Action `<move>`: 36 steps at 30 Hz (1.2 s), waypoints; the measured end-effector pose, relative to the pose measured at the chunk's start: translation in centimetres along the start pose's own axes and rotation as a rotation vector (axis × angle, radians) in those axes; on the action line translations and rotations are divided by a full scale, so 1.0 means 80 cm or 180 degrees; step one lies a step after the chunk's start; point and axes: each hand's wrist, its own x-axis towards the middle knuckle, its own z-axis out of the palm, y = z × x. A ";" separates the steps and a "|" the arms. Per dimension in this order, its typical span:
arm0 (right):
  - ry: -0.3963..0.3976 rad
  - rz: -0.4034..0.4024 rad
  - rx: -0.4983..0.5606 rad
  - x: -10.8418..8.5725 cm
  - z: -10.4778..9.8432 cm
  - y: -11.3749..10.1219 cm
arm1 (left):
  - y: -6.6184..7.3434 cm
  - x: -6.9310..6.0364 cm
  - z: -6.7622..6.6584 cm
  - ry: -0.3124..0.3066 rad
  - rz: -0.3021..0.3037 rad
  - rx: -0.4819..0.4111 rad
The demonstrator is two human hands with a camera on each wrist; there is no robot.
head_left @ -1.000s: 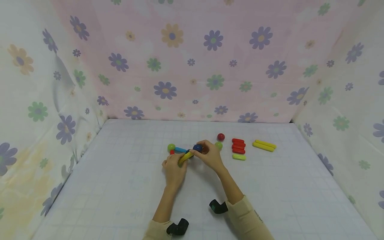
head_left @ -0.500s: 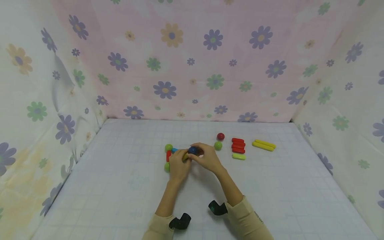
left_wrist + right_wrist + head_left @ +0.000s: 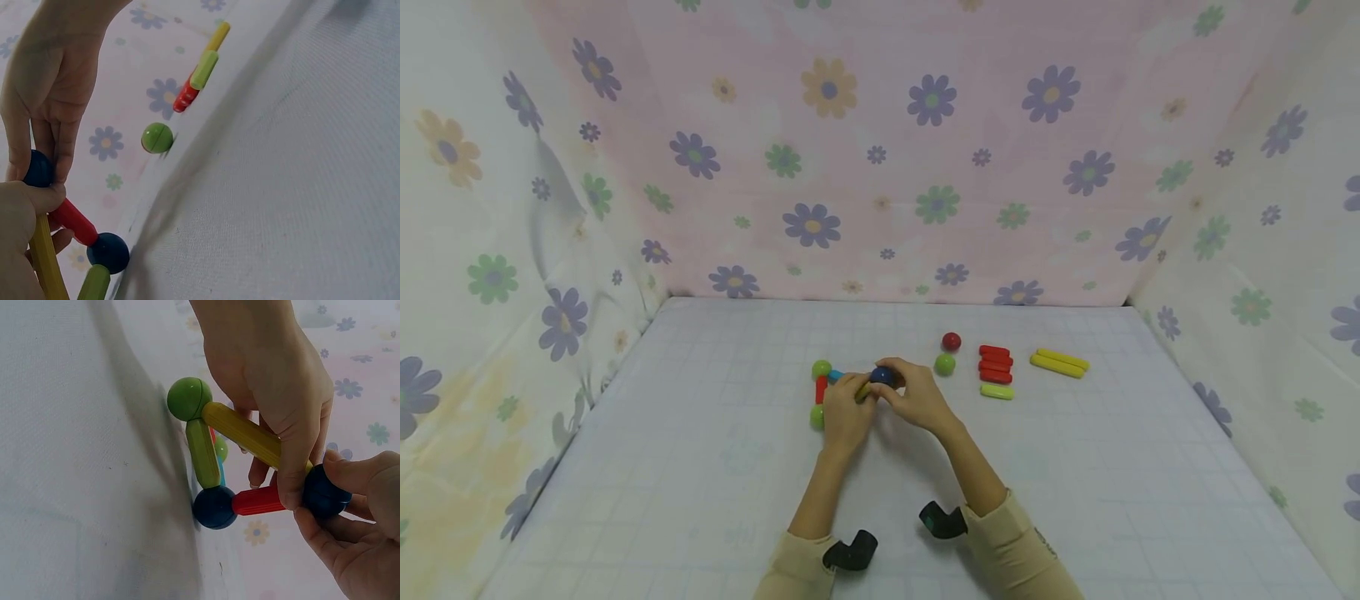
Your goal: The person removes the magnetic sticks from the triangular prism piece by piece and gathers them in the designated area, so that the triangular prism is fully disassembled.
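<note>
- Now the right hand (image 3: 922,398) pinches a smooth dark blue ball (image 3: 326,492), a little left of the middle of the white table (image 3: 700,500).
- The left hand (image 3: 847,414) holds a long yellow ridged stick (image 3: 247,434) right by that ball. Its thumb also covers the top of a short red ridged stick (image 3: 257,500).
- So both grips are narrow: the right one has the ball, the left one has the yellow stick.
- Below, a shiny green ball (image 3: 189,399), a short light green stick (image 3: 204,453) and a second dark blue ball (image 3: 215,507) are joined in a row. The yellow stick leans up from the green end, the red stick from the blue end.
- It seems the step is to fit the pinched ball onto both stick tops. The left thumb hides that spot, so I cannot tell if both ends touch it.
- To do it well, hold the sticks still and turn the ball gently until each end sits snug. Push softly, or the low joins may pop apart.
- Off to the right lie four short red sticks (image 3: 996,365) and two long yellow sticks (image 3: 1060,363), well apart from the hands.
</note>
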 end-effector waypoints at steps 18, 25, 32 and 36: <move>0.0225 0.0485 0.0560 -0.014 -0.008 0.016 | -0.004 -0.001 -0.005 -0.0055 -0.0009 -0.0197; 0.0621 0.0961 0.0409 -0.034 -0.023 0.051 | -0.005 -0.002 -0.004 -0.0063 -0.0036 -0.0249; 0.0913 0.1685 0.0167 -0.048 -0.032 0.081 | -0.007 -0.002 -0.003 -0.0014 -0.0038 -0.0277; 0.0980 0.1820 0.0127 -0.049 -0.031 0.092 | -0.007 -0.003 -0.003 0.0012 -0.0046 -0.0253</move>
